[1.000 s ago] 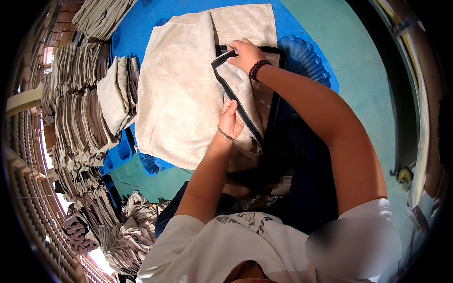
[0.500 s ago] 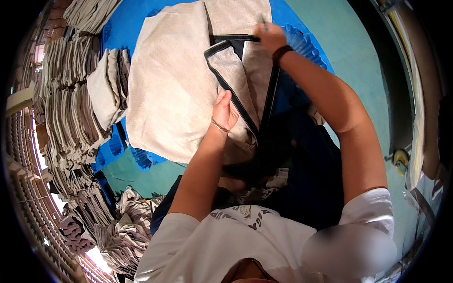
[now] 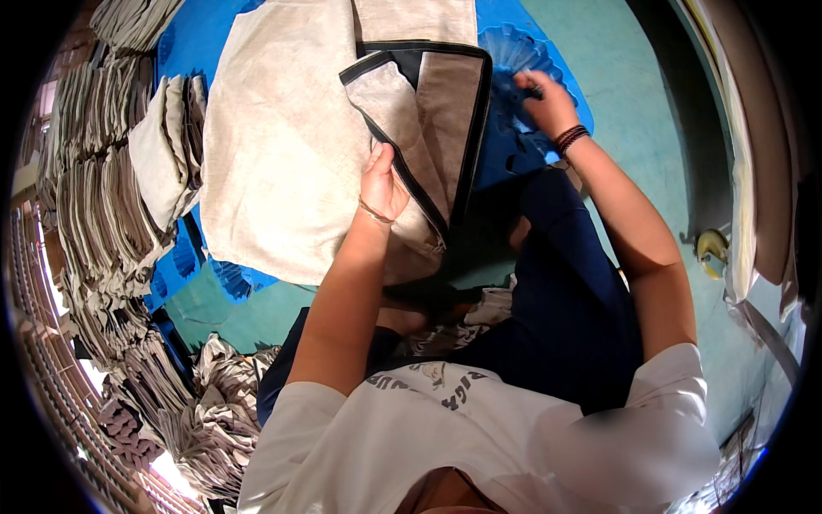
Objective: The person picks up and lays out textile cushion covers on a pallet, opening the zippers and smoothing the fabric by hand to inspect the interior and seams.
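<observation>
A large beige cloth piece [image 3: 282, 146] with black binding along some edges lies in front of me, partly folded. My left hand [image 3: 384, 184] pinches the black-bound edge of its narrow folded flap [image 3: 390, 103], thumb on top. Between the flap and the panel beside it, a dark inner side shows. My right hand [image 3: 548, 104] is off the cloth to the right, over a blue ribbed plastic surface [image 3: 505, 51]. Its fingers are curled around a small dark item that I cannot make out.
Tall stacks of folded beige cloth [image 3: 103, 188] line the left side, with a crumpled cloth heap [image 3: 227, 394] nearer me. Under the work lies a blue plastic base [image 3: 184, 38] on a green floor [image 3: 634, 111]. A small wheel [image 3: 711, 253] stands at the right.
My right hand has moved from the cloth's upper black edge to the right and down, off the cloth. The left hand keeps its pinch, while the view has shifted slightly.
</observation>
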`<state>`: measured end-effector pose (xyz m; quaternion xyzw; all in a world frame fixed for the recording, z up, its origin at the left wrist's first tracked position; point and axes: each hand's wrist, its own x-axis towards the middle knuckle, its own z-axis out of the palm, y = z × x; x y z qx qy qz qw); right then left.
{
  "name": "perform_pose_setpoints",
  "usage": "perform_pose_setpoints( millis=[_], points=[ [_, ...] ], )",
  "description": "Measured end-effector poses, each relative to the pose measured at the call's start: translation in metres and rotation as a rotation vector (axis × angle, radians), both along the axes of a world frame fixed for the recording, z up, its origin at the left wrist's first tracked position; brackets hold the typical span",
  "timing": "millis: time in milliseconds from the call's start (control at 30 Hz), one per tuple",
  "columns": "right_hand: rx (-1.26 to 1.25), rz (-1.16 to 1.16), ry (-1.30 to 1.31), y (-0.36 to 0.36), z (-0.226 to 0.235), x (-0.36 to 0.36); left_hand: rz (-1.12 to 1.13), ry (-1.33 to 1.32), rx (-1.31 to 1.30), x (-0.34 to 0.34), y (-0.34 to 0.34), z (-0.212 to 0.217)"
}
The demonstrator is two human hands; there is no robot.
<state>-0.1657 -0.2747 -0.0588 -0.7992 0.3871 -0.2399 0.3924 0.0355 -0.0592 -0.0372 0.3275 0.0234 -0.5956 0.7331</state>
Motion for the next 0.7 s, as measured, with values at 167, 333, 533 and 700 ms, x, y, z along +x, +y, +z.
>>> perform_pose_setpoints(
  millis=[167,333,533,700],
  points=[
    [0.308,0.089,-0.051,0.030,0.020,0.023,-0.013,-0.003,-0.004,0.002,0.000,0.000],
    [0.267,0.468,0.312,0.057,0.039,0.024,-0.026,-0.008,-0.018,0.004,0.002,-0.002],
    [-0.192,0.731,0.735,0.095,0.059,0.019,-0.023,0.003,-0.027,0.001,0.000,0.002],
    [-0.275,0.752,0.677,0.106,0.041,0.026,-0.028,-0.012,-0.001,0.000,-0.002,0.006]
  ],
)
